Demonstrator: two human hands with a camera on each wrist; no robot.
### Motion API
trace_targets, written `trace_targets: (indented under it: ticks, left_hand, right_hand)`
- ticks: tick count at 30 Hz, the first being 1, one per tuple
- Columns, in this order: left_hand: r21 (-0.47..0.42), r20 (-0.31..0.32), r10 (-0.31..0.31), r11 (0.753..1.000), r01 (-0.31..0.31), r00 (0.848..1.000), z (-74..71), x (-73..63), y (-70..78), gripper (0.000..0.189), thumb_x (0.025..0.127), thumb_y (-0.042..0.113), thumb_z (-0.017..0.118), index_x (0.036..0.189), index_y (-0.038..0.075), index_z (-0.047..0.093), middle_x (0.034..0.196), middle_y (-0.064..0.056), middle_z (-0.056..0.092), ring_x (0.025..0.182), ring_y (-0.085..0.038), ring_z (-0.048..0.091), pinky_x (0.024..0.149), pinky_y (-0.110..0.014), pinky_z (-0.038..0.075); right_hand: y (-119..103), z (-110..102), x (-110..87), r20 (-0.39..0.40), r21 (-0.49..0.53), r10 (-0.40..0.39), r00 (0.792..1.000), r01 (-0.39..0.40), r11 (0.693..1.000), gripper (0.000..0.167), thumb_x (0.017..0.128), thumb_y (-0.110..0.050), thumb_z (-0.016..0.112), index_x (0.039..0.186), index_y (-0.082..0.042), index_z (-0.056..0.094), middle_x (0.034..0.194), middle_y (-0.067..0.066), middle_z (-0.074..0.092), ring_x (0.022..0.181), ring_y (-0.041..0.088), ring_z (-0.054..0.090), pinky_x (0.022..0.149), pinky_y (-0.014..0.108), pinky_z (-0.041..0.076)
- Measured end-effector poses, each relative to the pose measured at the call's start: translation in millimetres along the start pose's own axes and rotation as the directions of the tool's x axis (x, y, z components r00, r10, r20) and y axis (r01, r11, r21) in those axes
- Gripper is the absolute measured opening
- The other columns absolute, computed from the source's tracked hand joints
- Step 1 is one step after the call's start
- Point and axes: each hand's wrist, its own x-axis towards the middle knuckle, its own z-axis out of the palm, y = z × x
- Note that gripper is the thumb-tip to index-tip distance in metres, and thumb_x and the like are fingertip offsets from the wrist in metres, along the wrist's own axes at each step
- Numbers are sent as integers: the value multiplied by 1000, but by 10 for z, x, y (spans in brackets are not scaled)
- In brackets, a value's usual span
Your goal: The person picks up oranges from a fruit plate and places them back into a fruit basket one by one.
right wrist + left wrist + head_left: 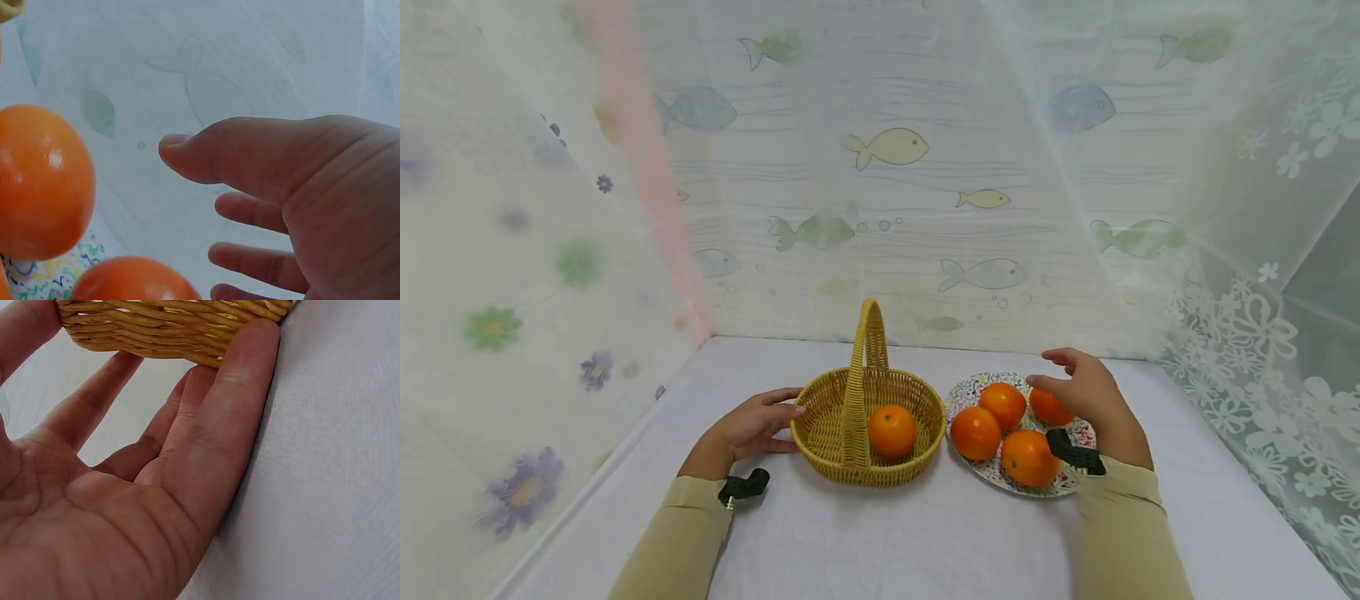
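Note:
A yellow wicker basket point(820, 462) with a tall arched handle stands on the table, with one orange point(892, 431) inside. My left hand point(757, 425) is at the basket's left side, its thumb by the rim. Fairly straight fingers touch the woven wall point(156, 328) in the left wrist view. To the basket's right lies a patterned plate point(988, 481) bearing several oranges point(1031, 458). My right hand point(1090, 396) hovers above the plate's right side, fingers apart and holding nothing. It partly hides the rear right orange point(1049, 407). In the right wrist view, a gap separates the thumb from the nearest orange point(44, 181).
A white cloth point(880, 542) covers the table. Behind it hangs a curtain point(880, 192) printed with fish. Flowered sheets point(520, 333) enclose the left side, and a lace-patterned sheet point(1262, 358) hangs on the right.

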Motion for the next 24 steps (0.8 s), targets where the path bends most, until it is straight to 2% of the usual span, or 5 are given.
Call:
trace_targets:
  ticks: [8, 16, 24]
  left_hand:
    - [10, 5, 6, 1000, -6, 1000, 11, -22, 16, 67, 100, 27, 70, 158, 14, 40, 154, -14, 52, 128, -27, 62, 93, -57, 59]
    - [10, -4, -3, 1000, 3, 1000, 16, -11, 17, 66, 99, 27, 71, 157, 15, 42, 151, -12, 55, 126, -25, 63, 93, -57, 59]
    - [9, 2, 1, 1000, -1, 1000, 1, -8, 0, 67, 99, 28, 72, 157, 14, 42, 150, -12, 56, 126, -25, 63, 94, -57, 59]
  right_hand:
    - [167, 26, 27, 26, 21, 34, 999, -34, 999, 88, 92, -53, 74, 156, -3, 41, 159, 32, 36, 142, 53, 37, 111, 66, 42]
    - [295, 98, 51, 74, 45, 137, 988, -140, 989, 88, 95, -46, 72, 158, 0, 33, 157, 36, 34, 137, 51, 43, 113, 63, 42]
    - [324, 112, 22, 79, 13, 191, 978, -193, 981, 94, 92, -49, 74, 156, 4, 31, 154, 37, 37, 132, 52, 45, 111, 65, 42]
